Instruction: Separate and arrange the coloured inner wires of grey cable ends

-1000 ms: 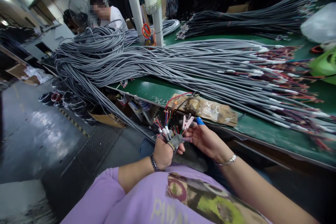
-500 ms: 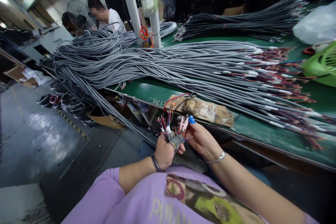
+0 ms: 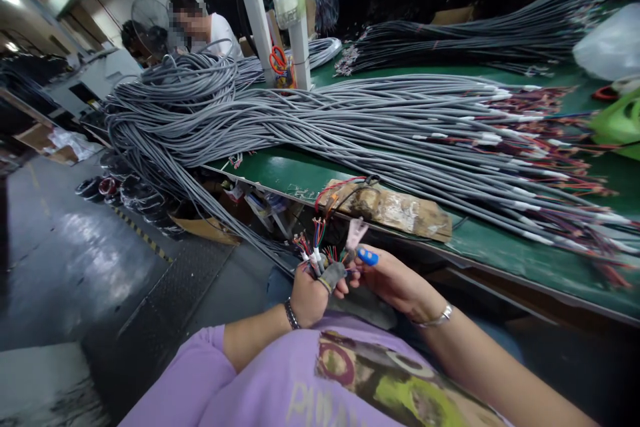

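My left hand (image 3: 311, 295) is closed around several grey cables (image 3: 314, 265), their stripped ends standing up with thin coloured wires (image 3: 319, 232). A grey cover with a yellowish edge wraps its thumb (image 3: 333, 275). Just to the right, my right hand (image 3: 387, 277) is closed, its fingertips pinched close to the wires. A blue cover (image 3: 368, 255) sits on one of its digits. From those fingertips rises a pale pink V-shaped clip (image 3: 355, 235), its two arms spread upward. The clip's lower end is partly hidden by the fingers.
Long grey cables (image 3: 280, 107) with frayed coloured ends lie across the green bench (image 3: 280, 170). A taped wooden board (image 3: 395, 209) rests at the bench edge. Black cables (image 3: 465, 40) and a plastic bag (image 3: 610, 47) lie behind. A co-worker (image 3: 220, 37) sits beyond the white posts.
My right hand has dropped slightly and turned, so the blue-covered digit now points left instead of up. The clip's arms show more upright and spread. My left hand keeps its hold.
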A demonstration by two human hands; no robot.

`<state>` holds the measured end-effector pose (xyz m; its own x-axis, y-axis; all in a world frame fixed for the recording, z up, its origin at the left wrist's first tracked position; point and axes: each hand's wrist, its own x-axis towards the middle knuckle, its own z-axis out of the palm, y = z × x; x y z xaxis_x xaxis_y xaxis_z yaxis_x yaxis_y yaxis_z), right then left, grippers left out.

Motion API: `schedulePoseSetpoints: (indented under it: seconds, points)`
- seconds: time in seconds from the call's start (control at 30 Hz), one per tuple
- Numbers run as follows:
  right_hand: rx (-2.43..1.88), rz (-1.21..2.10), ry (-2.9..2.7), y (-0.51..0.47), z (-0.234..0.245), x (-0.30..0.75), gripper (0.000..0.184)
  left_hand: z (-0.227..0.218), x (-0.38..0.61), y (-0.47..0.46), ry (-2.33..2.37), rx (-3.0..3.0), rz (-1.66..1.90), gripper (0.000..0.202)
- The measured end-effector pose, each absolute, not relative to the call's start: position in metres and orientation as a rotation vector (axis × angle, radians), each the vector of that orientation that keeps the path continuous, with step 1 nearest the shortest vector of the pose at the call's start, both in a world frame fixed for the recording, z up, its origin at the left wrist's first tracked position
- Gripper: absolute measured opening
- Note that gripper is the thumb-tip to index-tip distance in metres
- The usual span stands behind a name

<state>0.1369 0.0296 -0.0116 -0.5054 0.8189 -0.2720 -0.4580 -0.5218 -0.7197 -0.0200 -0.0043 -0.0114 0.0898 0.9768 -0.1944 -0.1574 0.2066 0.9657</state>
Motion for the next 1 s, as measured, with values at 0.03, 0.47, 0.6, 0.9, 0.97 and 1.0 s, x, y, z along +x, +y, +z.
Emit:
schedulePoseSetpoints:
  seconds: [0.03, 0.47, 0.6, 0.9, 0.97, 1.0]
  points:
    - [-0.791, 2.059, -0.8, 0.028, -0.01, 0.136, 0.033, -0.012, -0.02, -0.004, 1.135, 0.991, 1.069, 0.043]
    - [-0.883, 1.95, -0.778, 0.028, -0.009, 0.131, 0.029, 0.006, -0.026, -0.003, 1.121, 1.129, 0.927, 0.05]
    - [-0.901, 1.908, -0.526, 0.037, -0.018, 0.136, 0.025, 0.0, -0.025, -0.002, 1.113, 1.047, 1.024, 0.047]
    - [-1.105, 1.416, -0.951, 0.04, -0.009, 0.128, 0.044, 0.002, -0.01, 0.007, 1.103, 0.931, 1.11, 0.045]
    - [-1.08, 1.453, -0.935, 0.043, -0.011, 0.127, 0.05, 0.004, -0.009, 0.007, 1.11, 0.937, 1.102, 0.045]
    - [-1.027, 1.541, -0.905, 0.045, -0.013, 0.126, 0.052, 0.005, -0.008, 0.008, 1.11, 0.944, 1.096, 0.046]
